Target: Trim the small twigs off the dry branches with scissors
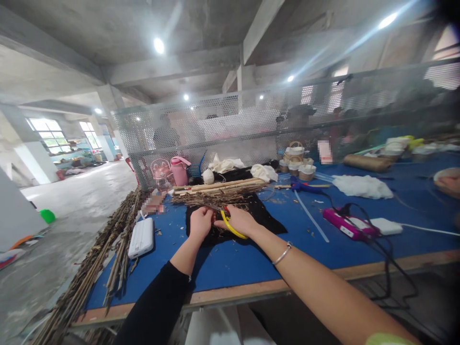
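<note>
My right hand [241, 221] grips yellow-handled scissors [233, 229], whose blades point left toward my other hand. Close beside them, my left hand [200, 223] is closed with its fingertips pinched; whatever lies between them is too small to make out. Both hands are over a black cloth [269, 221] spread on the blue tabletop [247, 261]. Just beyond the fingers lies a heap of thin dry twigs [212, 197], with thicker pale sticks [219, 186] behind it.
Long bundles of dried stalks [97, 254] hang over the left edge near a white power bank [141, 238]. A pink bottle [179, 171] stands at the back. To the right are a blue glue gun [304, 186], a magenta power strip [347, 225] with trailing cables, and small pots [306, 172].
</note>
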Demonstrator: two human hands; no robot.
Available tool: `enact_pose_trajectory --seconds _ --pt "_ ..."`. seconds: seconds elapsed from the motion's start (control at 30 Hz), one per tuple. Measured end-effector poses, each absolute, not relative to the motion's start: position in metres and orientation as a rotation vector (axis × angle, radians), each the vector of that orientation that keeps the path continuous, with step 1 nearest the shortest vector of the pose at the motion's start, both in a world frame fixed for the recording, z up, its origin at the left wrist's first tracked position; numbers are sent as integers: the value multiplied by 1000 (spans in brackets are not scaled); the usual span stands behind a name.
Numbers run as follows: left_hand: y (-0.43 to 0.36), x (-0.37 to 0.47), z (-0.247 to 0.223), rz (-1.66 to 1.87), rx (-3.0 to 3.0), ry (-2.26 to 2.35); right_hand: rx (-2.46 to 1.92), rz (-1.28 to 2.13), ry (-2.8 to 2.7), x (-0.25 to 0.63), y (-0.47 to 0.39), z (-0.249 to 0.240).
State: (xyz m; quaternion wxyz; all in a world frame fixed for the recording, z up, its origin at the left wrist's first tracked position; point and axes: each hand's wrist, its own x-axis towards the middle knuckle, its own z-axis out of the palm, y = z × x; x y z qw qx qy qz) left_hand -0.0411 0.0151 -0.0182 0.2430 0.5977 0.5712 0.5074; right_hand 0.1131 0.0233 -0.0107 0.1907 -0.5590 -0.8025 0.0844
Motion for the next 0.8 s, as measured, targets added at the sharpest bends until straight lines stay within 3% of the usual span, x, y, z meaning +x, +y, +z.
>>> enact_pose_trajectory --seconds 0.47,0.8 --pt "13 -46 -13 1288 1681 1643 -1658 261 -2266 118 23 -1" --pt "26 -82 -13 1311 1677 1755 -1325 429 -2340 149 31 5"
